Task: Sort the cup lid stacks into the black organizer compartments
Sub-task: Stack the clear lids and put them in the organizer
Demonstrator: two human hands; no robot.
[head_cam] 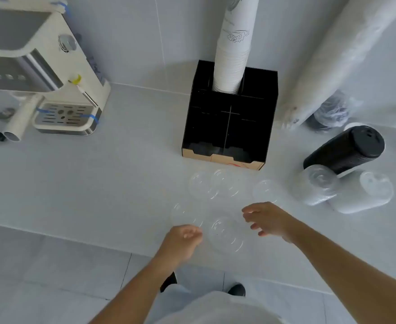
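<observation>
The black organizer (229, 127) stands at the back of the white counter, a tall stack of white paper cups (233, 54) rising from its rear compartment. Several loose clear lids lie in front of it; the nearest clear lid (226, 233) sits between my hands. My left hand (184, 239) hovers at that lid's left edge, fingers curled, holding nothing I can make out. My right hand (268, 219) is spread open just right of the lid. To the right lie a black lid stack (346, 150), a clear lid stack (314, 185) and a white lid stack (363, 195), all on their sides.
A cream espresso machine (42, 73) occupies the back left. A long plastic-wrapped sleeve (337, 54) leans against the wall at right, with bagged dark items (328, 113) at its foot. The counter's front edge (75, 239) runs just below my hands, the tiled floor beyond it.
</observation>
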